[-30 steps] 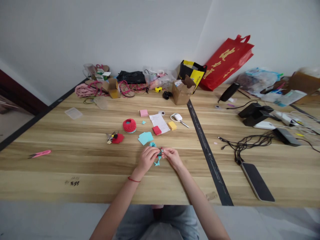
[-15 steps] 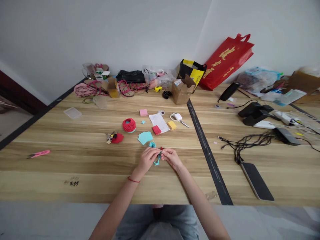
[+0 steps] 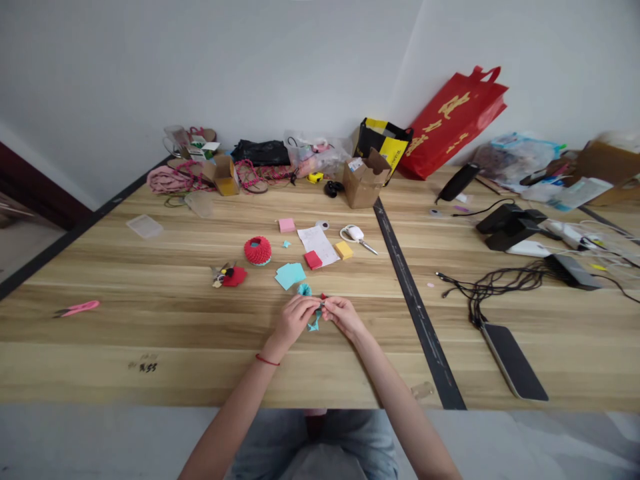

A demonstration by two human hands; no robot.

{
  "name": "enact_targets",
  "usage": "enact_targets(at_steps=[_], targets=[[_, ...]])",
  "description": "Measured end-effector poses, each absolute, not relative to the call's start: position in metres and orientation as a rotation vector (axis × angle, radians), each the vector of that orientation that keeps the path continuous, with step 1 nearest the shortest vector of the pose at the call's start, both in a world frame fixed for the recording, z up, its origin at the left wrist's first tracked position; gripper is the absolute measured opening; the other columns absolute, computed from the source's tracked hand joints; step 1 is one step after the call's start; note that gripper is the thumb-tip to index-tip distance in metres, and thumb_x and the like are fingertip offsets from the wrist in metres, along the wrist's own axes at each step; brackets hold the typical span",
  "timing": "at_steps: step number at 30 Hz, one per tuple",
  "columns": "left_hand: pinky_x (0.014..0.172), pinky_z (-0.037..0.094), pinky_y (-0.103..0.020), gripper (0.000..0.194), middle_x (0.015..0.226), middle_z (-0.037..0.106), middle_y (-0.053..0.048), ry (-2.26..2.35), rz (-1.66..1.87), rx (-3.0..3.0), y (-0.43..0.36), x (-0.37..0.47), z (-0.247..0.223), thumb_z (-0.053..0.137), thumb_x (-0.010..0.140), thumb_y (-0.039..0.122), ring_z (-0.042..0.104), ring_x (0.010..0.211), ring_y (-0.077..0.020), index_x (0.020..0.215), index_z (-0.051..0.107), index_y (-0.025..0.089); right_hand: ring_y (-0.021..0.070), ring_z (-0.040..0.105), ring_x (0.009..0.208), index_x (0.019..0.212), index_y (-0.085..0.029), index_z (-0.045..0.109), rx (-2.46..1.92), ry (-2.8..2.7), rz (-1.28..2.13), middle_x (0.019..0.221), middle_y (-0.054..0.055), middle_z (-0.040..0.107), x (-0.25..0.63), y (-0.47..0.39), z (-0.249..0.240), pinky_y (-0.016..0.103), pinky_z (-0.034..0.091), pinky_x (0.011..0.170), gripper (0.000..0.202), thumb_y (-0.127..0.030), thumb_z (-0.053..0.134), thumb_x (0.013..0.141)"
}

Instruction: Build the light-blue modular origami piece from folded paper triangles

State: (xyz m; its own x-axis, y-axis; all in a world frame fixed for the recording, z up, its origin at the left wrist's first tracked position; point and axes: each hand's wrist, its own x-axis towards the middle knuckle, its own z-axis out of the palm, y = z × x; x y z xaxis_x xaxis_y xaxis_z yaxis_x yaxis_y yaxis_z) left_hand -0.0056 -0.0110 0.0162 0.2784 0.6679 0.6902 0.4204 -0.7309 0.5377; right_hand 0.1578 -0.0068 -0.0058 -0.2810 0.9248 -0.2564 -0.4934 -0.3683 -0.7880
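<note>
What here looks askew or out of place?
The red bag at the back tilts right instead of standing upright, and black cables lie in a loose tangle at the right. No spill is visible.

The left hand and right hand are hiding most of a piece; the right edge is cutting off a carton.

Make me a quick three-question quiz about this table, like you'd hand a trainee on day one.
1. True or false: the red paper stack overlaps the white sheet.
2. Which of these lies nearest the left hand: A, the yellow stack; B, the light blue sheets; C, the pink stack?
3. Fill in: the left wrist wears a ___ band.

Key: 1, true; 2, B; 3, red.
</note>
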Motion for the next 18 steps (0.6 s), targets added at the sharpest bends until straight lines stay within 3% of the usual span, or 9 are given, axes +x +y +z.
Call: enact_targets(at_steps=[18], targets=[[0.077,0.055,-0.031,0.013,0.087,0.072,-0.006,1.034,1.393,2.308,-0.0118,-0.0067,0.0178,0.051,0.089,0.015,0.066,0.084,-0.0156,0.089,0.064,0.018,0.0084,0.058,0.048,0.068,-0.016,0.071,-0.869,-0.746,1.817,0.058,0.0,0.068,0.1574,-0.0079,-0.007,0.02,0.048,0.052,0.025,-0.036,0.083,0.058]])
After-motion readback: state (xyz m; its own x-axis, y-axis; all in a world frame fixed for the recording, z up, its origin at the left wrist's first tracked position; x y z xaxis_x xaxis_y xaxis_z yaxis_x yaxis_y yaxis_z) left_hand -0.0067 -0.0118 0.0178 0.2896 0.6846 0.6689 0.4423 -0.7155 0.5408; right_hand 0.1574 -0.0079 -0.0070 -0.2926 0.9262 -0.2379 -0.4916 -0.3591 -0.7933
